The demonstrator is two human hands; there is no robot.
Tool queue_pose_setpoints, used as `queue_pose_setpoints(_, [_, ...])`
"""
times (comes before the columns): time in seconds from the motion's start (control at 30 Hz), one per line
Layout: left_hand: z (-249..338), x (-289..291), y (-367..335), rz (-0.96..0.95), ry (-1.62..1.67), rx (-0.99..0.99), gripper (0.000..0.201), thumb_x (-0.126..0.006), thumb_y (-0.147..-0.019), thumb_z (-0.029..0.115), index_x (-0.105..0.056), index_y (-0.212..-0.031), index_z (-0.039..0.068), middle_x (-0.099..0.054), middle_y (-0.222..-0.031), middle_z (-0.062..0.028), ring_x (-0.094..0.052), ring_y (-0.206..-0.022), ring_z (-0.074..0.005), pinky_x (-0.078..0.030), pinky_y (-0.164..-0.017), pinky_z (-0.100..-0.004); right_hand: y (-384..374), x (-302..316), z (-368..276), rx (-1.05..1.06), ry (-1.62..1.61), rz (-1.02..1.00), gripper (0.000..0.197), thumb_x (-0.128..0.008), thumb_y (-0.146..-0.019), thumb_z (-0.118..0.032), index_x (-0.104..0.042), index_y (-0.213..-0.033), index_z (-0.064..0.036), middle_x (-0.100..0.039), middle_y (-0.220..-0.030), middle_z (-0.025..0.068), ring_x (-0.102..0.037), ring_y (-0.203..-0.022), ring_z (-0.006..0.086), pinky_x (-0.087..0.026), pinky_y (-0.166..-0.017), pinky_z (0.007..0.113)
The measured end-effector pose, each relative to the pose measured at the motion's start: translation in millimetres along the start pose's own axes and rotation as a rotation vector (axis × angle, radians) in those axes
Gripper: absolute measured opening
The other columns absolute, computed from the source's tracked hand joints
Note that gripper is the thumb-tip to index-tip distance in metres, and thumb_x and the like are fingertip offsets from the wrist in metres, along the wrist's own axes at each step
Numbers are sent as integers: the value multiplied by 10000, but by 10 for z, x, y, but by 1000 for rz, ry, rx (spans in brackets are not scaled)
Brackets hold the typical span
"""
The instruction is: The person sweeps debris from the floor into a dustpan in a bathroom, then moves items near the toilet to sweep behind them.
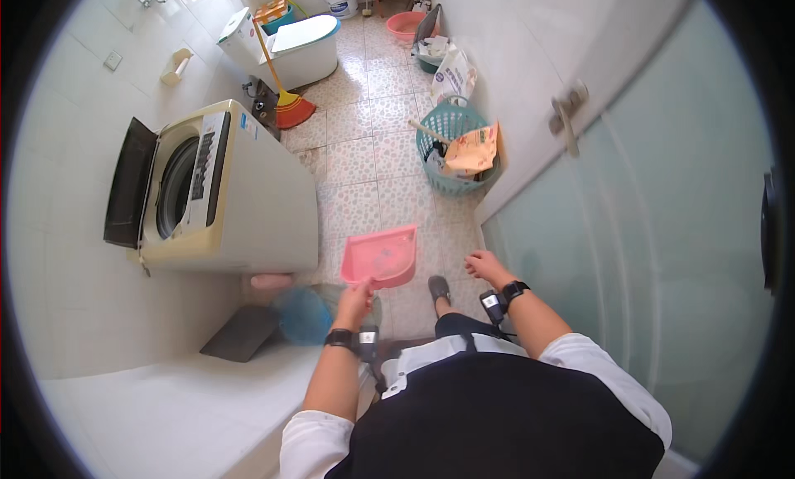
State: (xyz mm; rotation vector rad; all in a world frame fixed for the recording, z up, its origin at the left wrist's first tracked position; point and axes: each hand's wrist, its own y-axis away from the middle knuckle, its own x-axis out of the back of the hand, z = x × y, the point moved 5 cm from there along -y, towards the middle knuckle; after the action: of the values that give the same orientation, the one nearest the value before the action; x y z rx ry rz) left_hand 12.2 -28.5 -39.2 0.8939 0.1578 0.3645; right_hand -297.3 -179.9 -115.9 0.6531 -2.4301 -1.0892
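Observation:
A pink dustpan is held out over the tiled floor, and my left hand is closed around its near edge, where the handle is. Small grey specks or marks show inside the pan, too blurred to name. To the right, my right hand hangs in the air close to the frosted glass door. Its fingers are loosely curled, and I see nothing in them. A grey shoe is on the floor between my two hands.
An open-lidded washing machine stands on the left. Beyond it, a red and yellow broom leans by the toilet. A green basket holding items stands on the right, with a pink basin farther back. A blue round thing lies near my left arm.

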Motion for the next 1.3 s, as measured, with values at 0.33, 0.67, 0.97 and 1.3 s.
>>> queue_pose_setpoints(0.33, [2089,340,-1311,27,265,-145,257,-577,-862,346,-564,-806,95,-500,-664,20,-428,-493,-53,-331,-405,-198,-1388,673,-2516,297,141,28,302,-530,-836,-263,-633,-915,9,-645,-778,85,-606,-674,150,-467,-579,273])
queue_pose_setpoints(0.67, [3923,754,-3491,2,520,-49,187,-521,-882,229,-534,-764,85,-481,-609,21,-424,-460,-55,-332,-380,-185,-2617,1262,-4695,430,204,248,160,-591,-816,-127,-591,-916,-2,-579,-687,41,-570,-594,125,-446,-549,238])
queue_pose_setpoints(0.97, [5002,1483,-4550,212,560,-32,213,-499,-889,291,-533,-822,92,-485,-675,-1,-429,-510,-81,-361,-437,-207,-4186,649,-7130,364,354,68,223,-584,-792,-122,-602,-989,-18,-614,-832,37,-552,-730,104,-449,-604,253])
queue_pose_setpoints(1.3, [4857,1650,-5511,626,327,184,353,-459,-898,387,-607,-916,66,-592,-624,-104,-588,-578,-239,-462,-550,-394,-7605,-1340,-9949,1119,1279,-174,303,-587,-793,-156,-573,-1061,-16,-610,-1020,180,-584,-944,343,-462,-822,392])
